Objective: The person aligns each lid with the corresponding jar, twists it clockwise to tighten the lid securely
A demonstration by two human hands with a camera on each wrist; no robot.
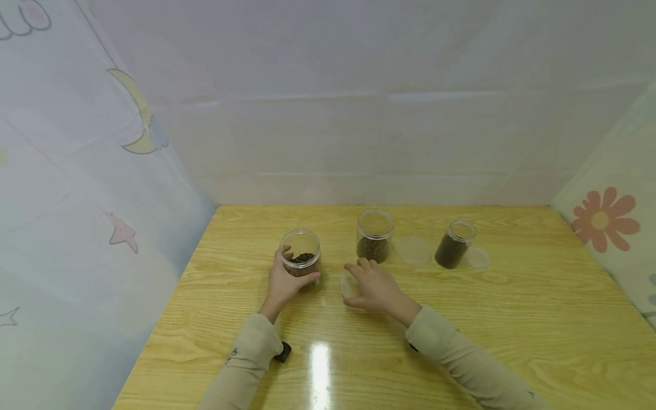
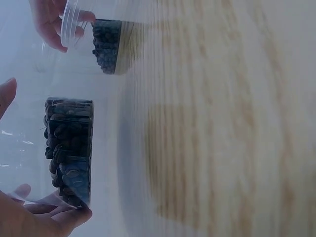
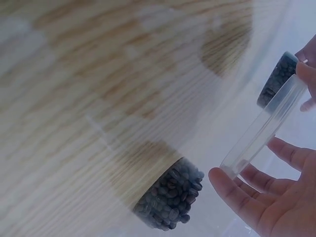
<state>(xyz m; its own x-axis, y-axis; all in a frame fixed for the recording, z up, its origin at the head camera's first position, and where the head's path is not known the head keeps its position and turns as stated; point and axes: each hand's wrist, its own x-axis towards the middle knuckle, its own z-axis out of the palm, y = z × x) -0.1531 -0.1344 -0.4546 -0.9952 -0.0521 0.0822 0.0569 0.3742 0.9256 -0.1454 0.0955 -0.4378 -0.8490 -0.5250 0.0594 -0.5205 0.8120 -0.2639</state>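
On the left of the table, my left hand (image 1: 281,285) grips a clear round jar (image 1: 302,242) with its thumb and fingers spread around the wall. Dark coffee beans (image 2: 69,153) fill the lower part of this jar, and its top has no lid on. To the right of it, my right hand (image 1: 376,287) pinches a translucent round lid (image 3: 264,126) by its edge. The lid is tilted in the right wrist view and held low near the table in the head view. A second open jar (image 1: 375,228) with beans stands just beyond the right hand.
A translucent lid (image 1: 414,251) lies beside the second jar. Farther right stands a narrower open jar (image 1: 451,250) with dark contents, and a smaller lid (image 1: 478,258) lies by it. Pale printed sheets (image 1: 328,136) rise behind the wooden table (image 1: 512,341) and at its sides.
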